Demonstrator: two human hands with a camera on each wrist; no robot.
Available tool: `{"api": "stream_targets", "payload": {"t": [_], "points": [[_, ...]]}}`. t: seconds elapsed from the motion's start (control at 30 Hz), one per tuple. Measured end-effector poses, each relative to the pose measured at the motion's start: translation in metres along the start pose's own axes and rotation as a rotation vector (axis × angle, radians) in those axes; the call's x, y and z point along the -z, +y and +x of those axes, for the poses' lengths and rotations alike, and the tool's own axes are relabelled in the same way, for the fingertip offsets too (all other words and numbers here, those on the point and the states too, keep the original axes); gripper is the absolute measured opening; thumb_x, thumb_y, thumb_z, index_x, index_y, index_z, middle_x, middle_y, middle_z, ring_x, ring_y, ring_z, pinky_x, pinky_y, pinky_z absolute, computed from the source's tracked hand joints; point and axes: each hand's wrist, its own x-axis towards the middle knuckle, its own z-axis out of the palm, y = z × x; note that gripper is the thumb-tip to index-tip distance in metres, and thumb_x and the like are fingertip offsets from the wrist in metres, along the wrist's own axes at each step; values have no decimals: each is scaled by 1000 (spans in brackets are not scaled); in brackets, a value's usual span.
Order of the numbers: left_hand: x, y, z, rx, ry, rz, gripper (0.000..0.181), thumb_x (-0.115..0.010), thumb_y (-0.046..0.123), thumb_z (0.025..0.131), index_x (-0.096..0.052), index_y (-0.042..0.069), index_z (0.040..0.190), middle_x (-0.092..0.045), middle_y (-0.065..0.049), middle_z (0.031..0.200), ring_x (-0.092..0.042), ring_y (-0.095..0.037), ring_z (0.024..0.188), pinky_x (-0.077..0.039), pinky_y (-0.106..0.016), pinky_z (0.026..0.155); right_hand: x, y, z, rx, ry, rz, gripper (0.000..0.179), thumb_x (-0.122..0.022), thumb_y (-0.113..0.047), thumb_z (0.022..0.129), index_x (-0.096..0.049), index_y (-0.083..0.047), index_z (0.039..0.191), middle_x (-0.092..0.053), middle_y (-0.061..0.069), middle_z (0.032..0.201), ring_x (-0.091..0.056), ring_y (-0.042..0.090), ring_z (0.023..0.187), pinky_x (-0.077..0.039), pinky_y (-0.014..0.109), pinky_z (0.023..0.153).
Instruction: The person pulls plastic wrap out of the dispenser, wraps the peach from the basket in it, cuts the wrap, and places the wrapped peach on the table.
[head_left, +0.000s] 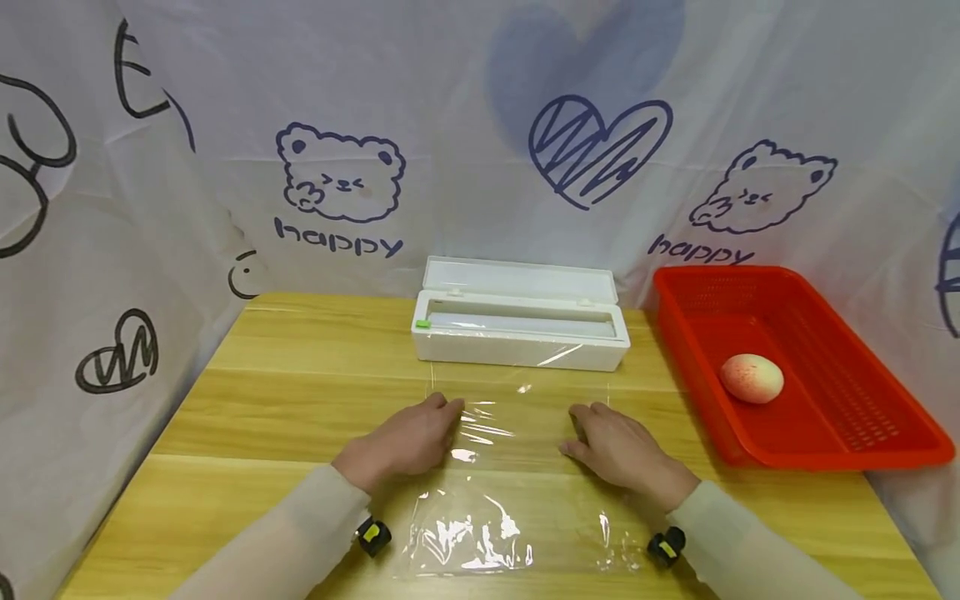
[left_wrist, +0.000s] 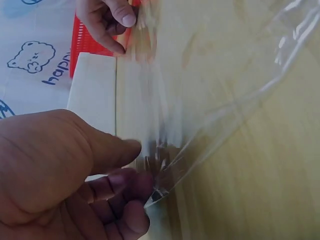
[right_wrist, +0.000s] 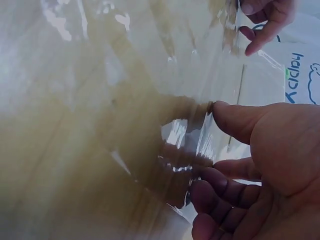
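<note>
A sheet of clear plastic wrap (head_left: 480,517) runs from the long white wrap box (head_left: 517,354) toward the near side of the wooden table. My left hand (head_left: 408,437) grips its left edge, fingers curled at the film. On the opposite edge, my right hand (head_left: 618,446) holds the wrap with bent fingers. Seen from the left wrist, the film (left_wrist: 215,115) gathers into creases by the fingertips. The right wrist view has the film (right_wrist: 175,135) bunched and shiny beside the thumb and fingers. Inside the box, whose lid (head_left: 521,279) stands raised, lies a white roll (head_left: 517,323).
At the right stands a red plastic basket (head_left: 817,460) with a pink-and-white peach-like fruit (head_left: 752,378) in it. A small green piece (head_left: 423,324) sits on the box's left front rim. White printed cloth (head_left: 465,125) hangs behind the wooden table (head_left: 247,400) and along its sides.
</note>
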Motion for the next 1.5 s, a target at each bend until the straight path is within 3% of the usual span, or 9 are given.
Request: {"api": "stream_targets", "payload": {"t": [0.23, 0.47, 0.67, 0.73, 0.9, 1.07, 1.27, 1.4, 1.5], "points": [[-4, -3, 2, 66, -31, -5, 46, -55, 16, 109, -51, 4, 153, -59, -18, 119, -66, -27, 89, -61, -42, 84, 0, 0, 0, 4, -11, -2, 51, -76, -38, 97, -63, -2, 130, -61, 3, 95, -60, 20, 89, -55, 44, 79], [-3, -2, 0, 28, -1, -12, 41, -59, 13, 106, -56, 4, 146, -58, -16, 112, -60, -22, 80, -57, -41, 74, 0, 1, 0, 2, -6, 6, 45, -77, -37, 97, -65, -3, 125, -59, 1, 92, -56, 17, 84, -53, 41, 76], [1, 0, -4, 6, 10, -35, 46, -65, 12, 103, -58, 5, 148, -61, -13, 116, -60, -20, 87, -57, -40, 80, 4, 1, -1, 26, 15, 2, 29, -77, -33, 97, -65, -8, 106, -56, 1, 87, -53, 18, 79, -48, 37, 68], [3, 0, -6, 2, 13, -31, 47, -67, 12, 101, -59, 5, 147, -62, -12, 117, -61, -19, 90, -57, -40, 81, 9, -1, -2, 24, 29, -5, 29, -78, -32, 97, -68, -7, 109, -62, 3, 92, -60, 20, 83, -53, 40, 70], [8, 3, -10, -9, 34, -22, 43, -71, 13, 98, -65, 7, 141, -65, -8, 116, -62, -20, 98, -56, -40, 87, 35, 0, -5, 4, 85, -11, 34, -74, -28, 98, -73, -3, 120, -69, 6, 100, -68, 23, 88, -59, 45, 78], [14, 8, -18, -24, 70, -14, 37, -73, 17, 99, -70, 9, 135, -68, -7, 118, -61, -25, 102, -54, -44, 88, 75, 12, -9, 8, 213, -48, 7, -69, -16, 96, -71, -11, 92, -62, 1, 82, -57, 20, 73, -50, 38, 65], [16, 12, -24, -24, 108, 10, 35, -74, 19, 98, -71, 11, 132, -69, -8, 121, -58, -28, 102, -52, -46, 83, 126, 43, -11, -62, 287, -128, 11, -64, -15, 98, -71, -7, 96, -64, 9, 85, -57, 27, 76, -54, 47, 70], [14, 13, -28, -27, 112, -4, 37, -77, 16, 95, -71, 11, 132, -68, -9, 120, -58, -28, 103, -51, -46, 83, 148, 82, -9, -154, 253, -154, 15, -60, -16, 98, -70, -4, 99, -65, 14, 90, -58, 32, 80, -54, 53, 72], [12, 14, -28, -22, 100, -24, 38, -77, 15, 94, -71, 11, 132, -68, -8, 120, -58, -27, 104, -50, -46, 84, 154, 113, -8, -228, 148, -151, 28, -57, -18, 99, -65, 2, 116, -65, 25, 105, -60, 41, 93, -54, 60, 79]]}}
